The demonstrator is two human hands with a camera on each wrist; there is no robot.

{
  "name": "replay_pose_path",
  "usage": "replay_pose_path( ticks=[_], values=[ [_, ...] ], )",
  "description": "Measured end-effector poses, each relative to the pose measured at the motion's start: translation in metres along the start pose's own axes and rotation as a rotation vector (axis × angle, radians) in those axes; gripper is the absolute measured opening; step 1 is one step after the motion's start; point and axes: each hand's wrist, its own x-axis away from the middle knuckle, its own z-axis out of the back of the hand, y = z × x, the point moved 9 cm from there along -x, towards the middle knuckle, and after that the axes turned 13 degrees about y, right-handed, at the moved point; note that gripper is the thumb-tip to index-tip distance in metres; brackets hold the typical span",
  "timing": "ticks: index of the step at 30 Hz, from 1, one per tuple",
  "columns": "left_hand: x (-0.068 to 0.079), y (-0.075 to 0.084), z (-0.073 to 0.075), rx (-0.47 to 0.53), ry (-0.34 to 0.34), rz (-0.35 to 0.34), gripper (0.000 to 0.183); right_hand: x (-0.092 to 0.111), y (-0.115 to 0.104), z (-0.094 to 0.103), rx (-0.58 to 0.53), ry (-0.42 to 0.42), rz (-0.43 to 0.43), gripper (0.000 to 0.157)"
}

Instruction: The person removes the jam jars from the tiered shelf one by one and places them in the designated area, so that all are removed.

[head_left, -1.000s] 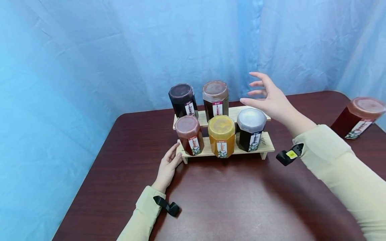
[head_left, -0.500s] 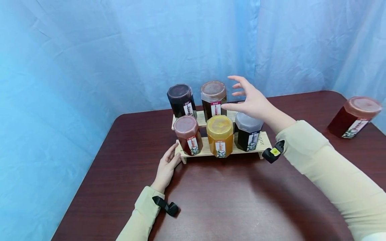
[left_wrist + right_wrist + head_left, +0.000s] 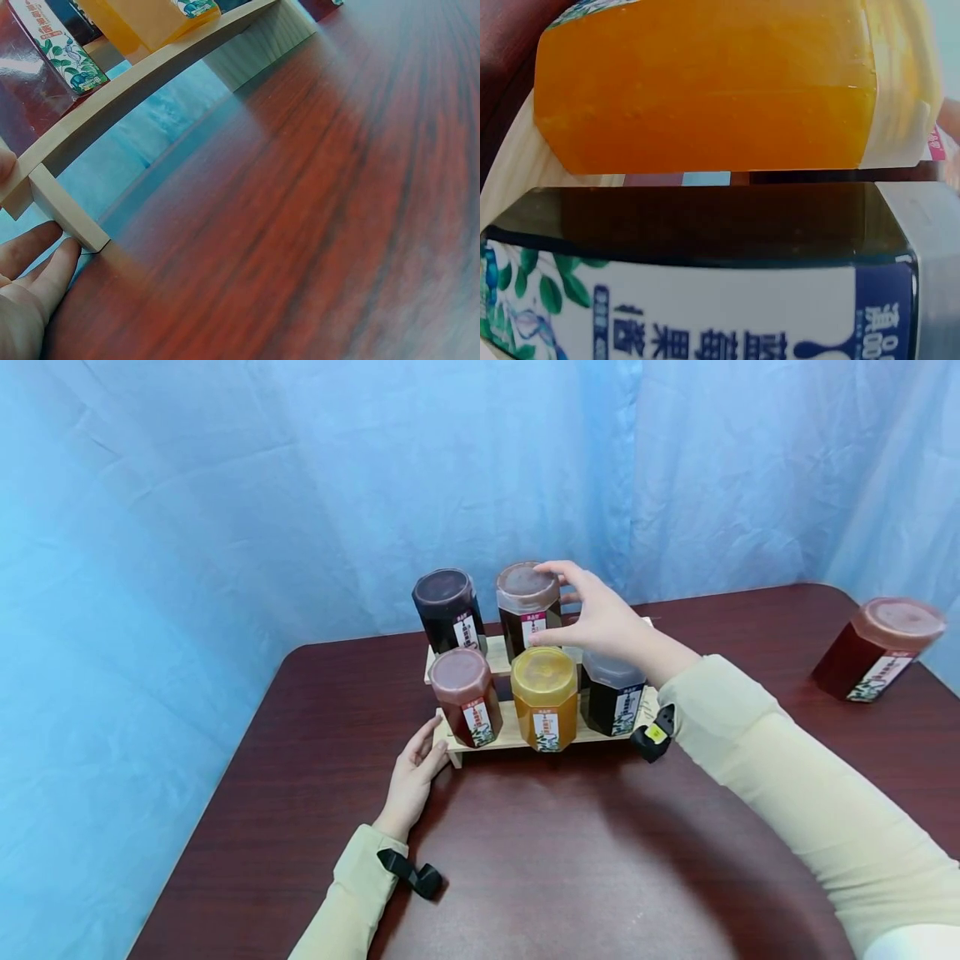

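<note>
A two-step wooden rack bears jars with printed labels. My left hand holds the rack's left end; in the left wrist view, fingers lie against its leg. Over the rear step, my right hand spreads thumb and fingers about the right side of a brown jar with a pink-topped label. Its index fingertip overlaps the lid and its thumb overlaps the label. A near-black jar stands left of that one. In front are a red jar, a yellow jar and a dark blueberry jar.
Another red jar stands apart at the right of the dark wooden table. Blue curtains hang behind and at the sides. In the right wrist view, the yellow jar and blueberry jar stand close together.
My right hand has moved left and lower, from above the rear step's right part to the brown jar. The left hand has stayed at the rack's end.
</note>
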Motion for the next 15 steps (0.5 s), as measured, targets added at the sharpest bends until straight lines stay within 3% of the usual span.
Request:
replay_pose_path(
  ticks=[15],
  values=[
    [-0.0007, -0.0024, 0.0023, -0.014, 0.014, -0.001, 0.048, -0.0071, -0.0010, -0.0086, 0.085, 0.015, 0.036, 0.089]
  ],
)
